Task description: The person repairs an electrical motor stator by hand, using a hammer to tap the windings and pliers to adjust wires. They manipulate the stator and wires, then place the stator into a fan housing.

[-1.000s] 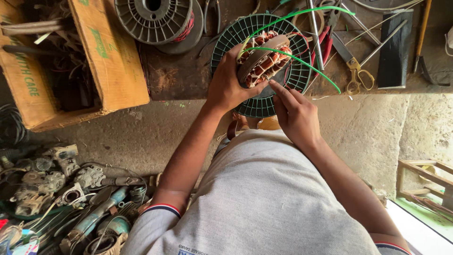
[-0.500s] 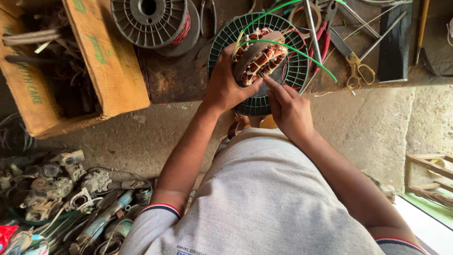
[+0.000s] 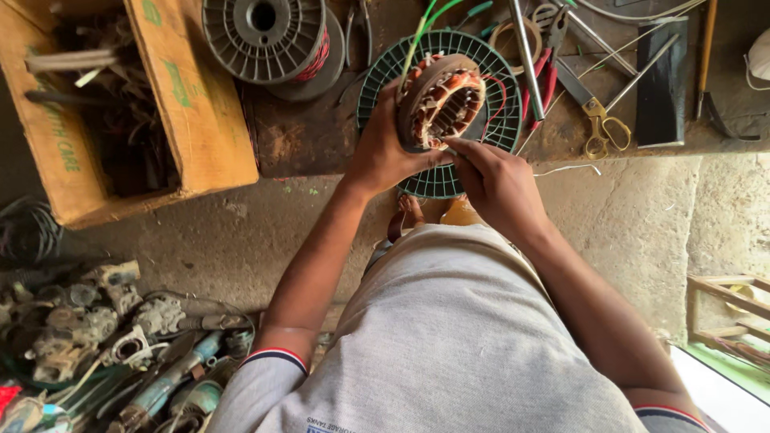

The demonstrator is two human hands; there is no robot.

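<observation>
A round motor stator with copper windings and green sleeved wires is tilted on edge above a green round fan guard on the bench. My left hand grips the stator's outer ring from the left. My right hand is just below it, fingers pinched at the stator's lower rim where a winding wire sits. The green wires rise from the stator toward the top of the view.
A grey wire spool stands at the bench's back. A cardboard box of scrap sits left. Yellow-handled scissors, red pliers and metal rods lie right. Old motor parts and power tools pile on the floor, lower left.
The stator has been turned up on edge, its bore now facing right. The green wires have swung from arcing rightward to pointing up. Both hands stayed on it.
</observation>
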